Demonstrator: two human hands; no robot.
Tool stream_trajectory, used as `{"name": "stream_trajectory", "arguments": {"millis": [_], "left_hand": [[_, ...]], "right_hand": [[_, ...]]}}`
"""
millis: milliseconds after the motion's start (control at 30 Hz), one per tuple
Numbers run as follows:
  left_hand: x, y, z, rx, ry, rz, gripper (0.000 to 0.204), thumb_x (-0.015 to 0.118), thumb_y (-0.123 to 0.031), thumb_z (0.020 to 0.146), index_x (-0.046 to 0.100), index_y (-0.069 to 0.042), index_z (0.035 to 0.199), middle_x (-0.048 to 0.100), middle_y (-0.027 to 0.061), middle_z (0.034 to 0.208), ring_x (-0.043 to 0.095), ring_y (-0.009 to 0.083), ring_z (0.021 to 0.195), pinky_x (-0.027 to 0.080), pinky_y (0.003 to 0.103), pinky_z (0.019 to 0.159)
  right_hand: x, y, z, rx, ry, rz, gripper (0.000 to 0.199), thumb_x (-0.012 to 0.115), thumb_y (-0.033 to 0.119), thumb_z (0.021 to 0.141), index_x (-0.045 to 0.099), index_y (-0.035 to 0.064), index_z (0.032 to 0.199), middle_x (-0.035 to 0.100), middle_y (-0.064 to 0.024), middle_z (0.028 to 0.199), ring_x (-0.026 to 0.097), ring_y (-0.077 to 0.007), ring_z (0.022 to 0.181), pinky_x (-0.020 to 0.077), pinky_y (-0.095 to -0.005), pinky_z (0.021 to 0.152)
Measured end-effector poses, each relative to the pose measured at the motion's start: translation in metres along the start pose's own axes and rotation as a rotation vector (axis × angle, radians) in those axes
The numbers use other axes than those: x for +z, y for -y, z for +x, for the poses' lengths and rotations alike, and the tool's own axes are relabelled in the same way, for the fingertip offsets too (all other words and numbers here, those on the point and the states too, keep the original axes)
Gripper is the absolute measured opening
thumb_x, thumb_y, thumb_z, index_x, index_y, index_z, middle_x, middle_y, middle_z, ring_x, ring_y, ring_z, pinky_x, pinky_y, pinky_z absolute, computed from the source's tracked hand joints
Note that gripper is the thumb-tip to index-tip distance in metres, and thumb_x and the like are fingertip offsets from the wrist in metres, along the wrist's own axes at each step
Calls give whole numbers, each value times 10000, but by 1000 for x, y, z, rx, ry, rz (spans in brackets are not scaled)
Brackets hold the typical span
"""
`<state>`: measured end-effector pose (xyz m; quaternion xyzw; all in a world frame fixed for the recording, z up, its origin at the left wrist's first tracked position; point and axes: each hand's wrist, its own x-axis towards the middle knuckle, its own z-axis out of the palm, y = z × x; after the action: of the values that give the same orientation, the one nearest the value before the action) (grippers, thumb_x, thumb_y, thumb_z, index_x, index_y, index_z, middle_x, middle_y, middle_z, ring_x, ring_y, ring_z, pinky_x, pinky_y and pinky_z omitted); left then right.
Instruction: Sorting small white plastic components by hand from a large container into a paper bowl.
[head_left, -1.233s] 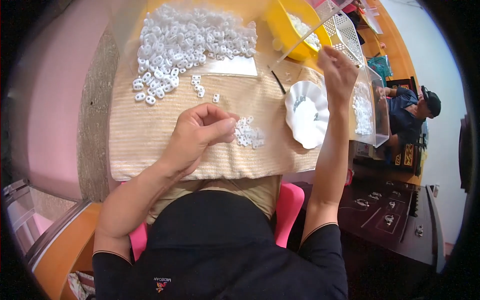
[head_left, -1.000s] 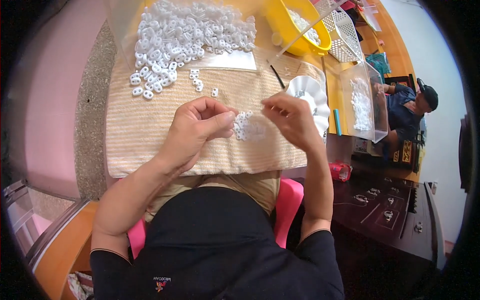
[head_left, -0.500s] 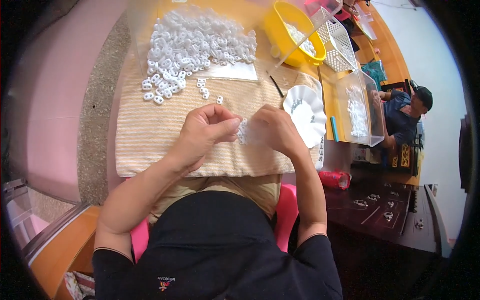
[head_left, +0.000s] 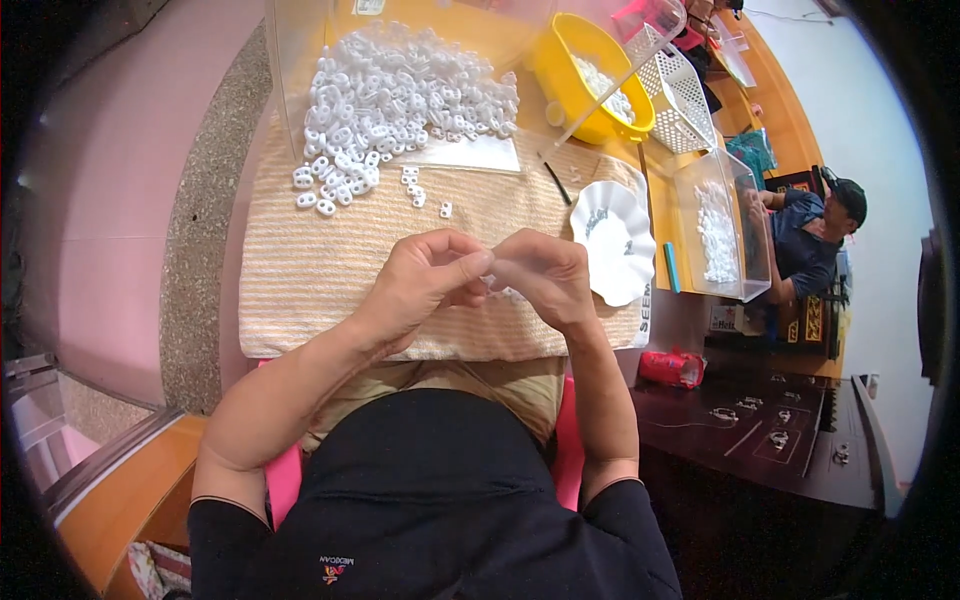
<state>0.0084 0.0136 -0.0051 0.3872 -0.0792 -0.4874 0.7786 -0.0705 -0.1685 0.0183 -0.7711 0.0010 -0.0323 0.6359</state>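
Note:
My left hand point(head_left: 425, 275) and my right hand point(head_left: 545, 275) meet fingertip to fingertip above the striped beige cloth point(head_left: 300, 270). Between the pinched fingers sits a small white plastic piece point(head_left: 492, 281), mostly hidden; which hand grips it I cannot tell for sure. A little cluster of white pieces point(head_left: 512, 295) lies on the cloth just under my right hand. Farther away a big heap of white plastic pieces point(head_left: 400, 95) spreads over the cloth, with a few strays point(head_left: 415, 190) trailing toward me.
A white scalloped dish point(head_left: 615, 240) lies right of my hands. Beyond it are a yellow bowl point(head_left: 590, 75), a white basket point(head_left: 680, 95) and a clear box of white pieces point(head_left: 720, 225). Another person point(head_left: 810, 235) sits at the far right. A red object point(head_left: 670, 368) lies below the table edge.
My right hand came back from the far right near the dish and basket and joined my left hand over the cloth. My left hand stayed in place, fingers pinched.

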Motion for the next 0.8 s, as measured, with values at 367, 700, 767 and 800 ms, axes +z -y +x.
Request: {"name": "stream_trajectory", "arguments": {"millis": [367, 700, 767, 800], "left_hand": [[-3, 3, -1, -142, 80, -193, 155, 674, -173, 891, 625, -49, 970, 652, 57, 887, 640, 124, 771, 557, 261, 726], [-2, 3, -2, -149, 78, -205, 123, 704, -73, 842, 613, -55, 923, 641, 50, 874, 641, 142, 762, 557, 266, 714], [-1, 2, -2, -152, 80, -198, 132, 706, -70, 839, 610, -57, 927, 640, 50, 880, 639, 142, 768, 556, 266, 717], [-1, 2, -3, -155, 81, -189, 140, 709, -67, 835, 606, -58, 931, 639, 51, 887, 638, 142, 773, 555, 266, 719]], "right_hand": [[0, 2, -1, -2, -2, 143, 107, 679, -76, 776, 685, -17, 866, 620, -56, 832, 578, -117, 764, 454, -239, 678], [1, 9, -3, 122, 12, 318, 114, 635, -66, 759, 690, -9, 841, 588, -63, 881, 540, -149, 855, 416, -281, 775], [0, 7, -4, 118, 19, 309, 112, 629, -60, 766, 689, -11, 848, 592, -69, 886, 542, -155, 861, 418, -285, 781], [-1, 7, -4, 113, 27, 302, 111, 623, -54, 774, 688, -13, 854, 597, -74, 891, 545, -160, 867, 421, -289, 788]]}}
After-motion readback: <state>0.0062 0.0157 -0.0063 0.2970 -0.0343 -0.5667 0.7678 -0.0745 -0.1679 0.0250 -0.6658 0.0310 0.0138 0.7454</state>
